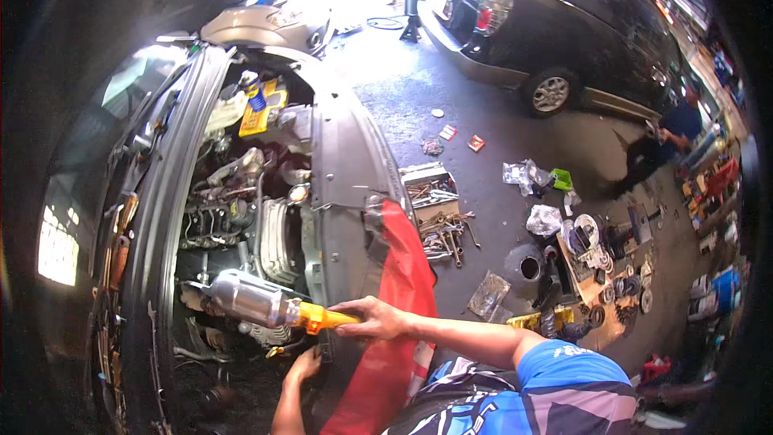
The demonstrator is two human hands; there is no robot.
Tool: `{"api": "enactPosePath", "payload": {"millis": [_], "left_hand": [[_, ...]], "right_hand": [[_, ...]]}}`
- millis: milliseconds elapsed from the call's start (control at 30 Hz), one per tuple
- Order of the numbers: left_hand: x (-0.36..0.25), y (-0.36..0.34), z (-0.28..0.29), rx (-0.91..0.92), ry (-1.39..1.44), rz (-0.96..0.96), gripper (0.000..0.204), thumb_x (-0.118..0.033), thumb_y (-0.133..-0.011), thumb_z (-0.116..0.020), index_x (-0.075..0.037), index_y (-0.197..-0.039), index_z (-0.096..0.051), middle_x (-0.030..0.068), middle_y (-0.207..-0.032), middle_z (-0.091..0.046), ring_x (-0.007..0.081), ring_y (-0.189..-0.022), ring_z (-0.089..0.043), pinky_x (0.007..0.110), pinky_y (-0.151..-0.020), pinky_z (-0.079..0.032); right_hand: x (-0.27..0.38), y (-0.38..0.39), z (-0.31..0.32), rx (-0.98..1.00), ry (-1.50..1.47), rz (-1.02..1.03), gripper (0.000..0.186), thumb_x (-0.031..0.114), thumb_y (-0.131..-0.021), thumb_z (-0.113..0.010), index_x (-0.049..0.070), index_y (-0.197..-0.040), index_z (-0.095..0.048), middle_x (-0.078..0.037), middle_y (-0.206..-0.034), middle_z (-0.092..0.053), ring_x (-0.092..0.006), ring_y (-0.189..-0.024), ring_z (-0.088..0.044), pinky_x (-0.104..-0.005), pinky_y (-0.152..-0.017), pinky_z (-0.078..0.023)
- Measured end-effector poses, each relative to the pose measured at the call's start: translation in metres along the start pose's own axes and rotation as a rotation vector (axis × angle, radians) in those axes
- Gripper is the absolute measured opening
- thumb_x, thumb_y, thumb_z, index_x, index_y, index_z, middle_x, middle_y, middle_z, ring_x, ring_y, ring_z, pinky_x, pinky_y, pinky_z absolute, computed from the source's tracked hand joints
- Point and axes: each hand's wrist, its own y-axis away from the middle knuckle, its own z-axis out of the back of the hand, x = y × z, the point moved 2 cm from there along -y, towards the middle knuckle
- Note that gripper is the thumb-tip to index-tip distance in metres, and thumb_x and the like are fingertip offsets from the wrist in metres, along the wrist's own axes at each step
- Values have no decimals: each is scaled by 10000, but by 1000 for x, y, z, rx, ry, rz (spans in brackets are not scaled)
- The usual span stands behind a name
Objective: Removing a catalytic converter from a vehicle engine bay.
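Observation:
My right hand (375,319) is closed round the yellow handle of a power tool (256,300) with a fat silver body. The tool lies nearly level over the engine bay, its silver end pointing left among the engine parts. Lower down, my left hand (303,364) reaches to the front edge of the engine bay, close to a small yellow-ended part (276,350). Its fingers are partly hidden, so their grip does not show. Below the tool is the engine (233,221), with a ribbed metal cover (280,242) beside it.
A red cover (398,274) drapes over the car's front. A yellow tray and a blue spray can (254,97) rest at the bay's far end. On the floor lie wrenches (447,234), plastic bags (544,220) and loose parts. A dark vehicle (580,24) and another person (676,129) are beyond.

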Motion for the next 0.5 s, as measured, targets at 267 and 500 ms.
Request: {"api": "enactPosePath", "payload": {"millis": [267,500], "left_hand": [[-145,268,44,-648,-89,217,519,-186,-838,-684,-132,-1348,-600,244,-1298,-625,413,-1219,-577,432,-1041,-451],[-152,374,-56,-997,-265,226,312,-258,-919,-634,-43,-1146,-620,217,-1018,-677,434,-844,-636,474,-739,-518]], "right_hand": [[-17,-14,14,14,213,252,618,420,-906,-737,-9,-1328,-599,-103,-972,-718,-123,-852,-620,-320,-766,-524],[-21,-4,21,-45,223,337,611,432,-898,-739,-1,-1311,-613,-76,-903,-708,-119,-772,-604,-316,-693,-506]]}}
